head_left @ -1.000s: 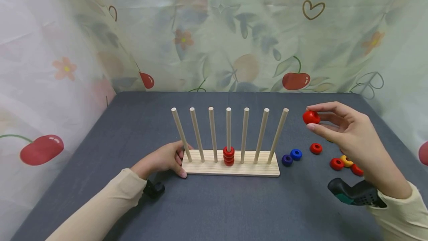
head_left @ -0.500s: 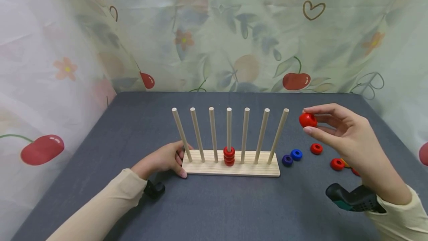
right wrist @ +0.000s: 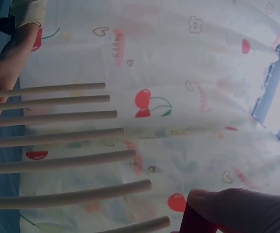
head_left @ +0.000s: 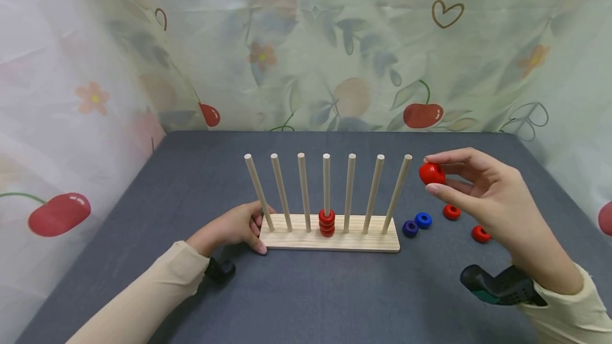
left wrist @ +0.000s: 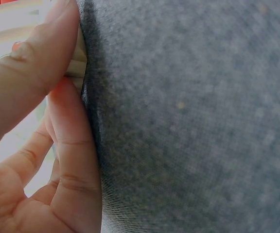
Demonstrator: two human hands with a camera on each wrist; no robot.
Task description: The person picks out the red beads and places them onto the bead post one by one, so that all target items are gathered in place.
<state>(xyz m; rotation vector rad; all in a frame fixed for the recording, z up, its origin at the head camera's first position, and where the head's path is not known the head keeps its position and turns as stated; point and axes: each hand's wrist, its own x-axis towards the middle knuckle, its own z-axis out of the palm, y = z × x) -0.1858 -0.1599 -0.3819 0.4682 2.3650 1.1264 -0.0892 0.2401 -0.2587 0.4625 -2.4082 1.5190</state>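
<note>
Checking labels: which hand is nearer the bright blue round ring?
Right. The right hand is above and right of the bright blue ring; the left hand, farther left, holds the left end of the pale wooden rectangular base.

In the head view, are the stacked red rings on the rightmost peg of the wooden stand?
No, the stacked red rings sit on the middle peg, while the rightmost peg holds no ring.

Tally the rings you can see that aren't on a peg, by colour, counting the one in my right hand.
Red rings: 3, one held
Bright blue ring: 1
Dark blue ring: 1
Total visible: 5
</note>
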